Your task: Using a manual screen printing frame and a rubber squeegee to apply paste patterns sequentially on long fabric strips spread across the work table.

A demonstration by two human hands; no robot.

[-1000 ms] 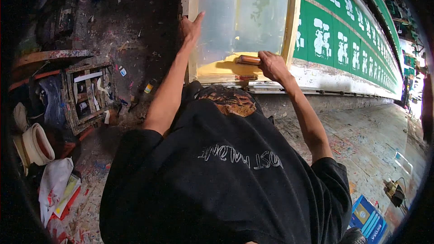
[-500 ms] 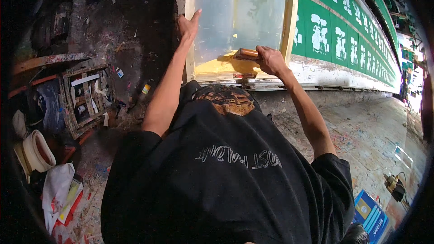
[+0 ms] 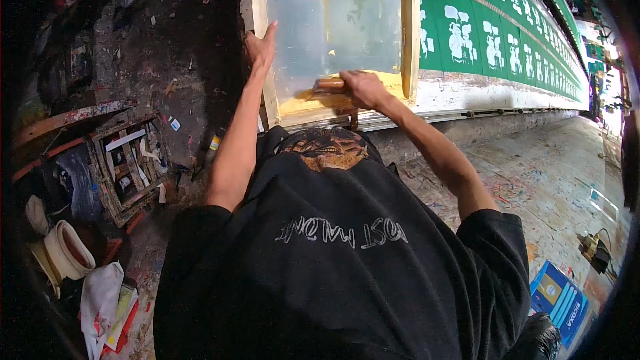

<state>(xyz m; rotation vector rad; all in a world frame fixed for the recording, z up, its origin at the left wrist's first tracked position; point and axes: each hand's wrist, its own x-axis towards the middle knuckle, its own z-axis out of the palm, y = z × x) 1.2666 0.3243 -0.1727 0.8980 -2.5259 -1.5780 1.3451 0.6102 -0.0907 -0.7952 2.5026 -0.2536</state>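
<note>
A screen printing frame (image 3: 411, 40) with pale wooden sides lies before me, its mesh (image 3: 297, 33) greyish and translucent with a dark small design at the right. My left hand (image 3: 261, 49) grips the frame's left side, thumb over the top and fingers hidden around the outer edge. In my right hand (image 3: 363, 89) is a squeegee with a brown wooden handle (image 3: 329, 85), held near the frame's near end. Yellow ink (image 3: 308, 105) is spread across the mesh there. The squeegee's blade is hidden or blurred.
Green fabric panels (image 3: 443, 53) with white prints run along a long table at right. At left stand a stained old wooden frame (image 3: 127, 160) and a cream roll-shaped object (image 3: 70, 250). A blue box (image 3: 559, 300) lies on the floor at lower right.
My right hand has moved the squeegee leftward along the near end of the mesh. My left hand keeps its grip on the frame. The whole view has shifted slightly.
</note>
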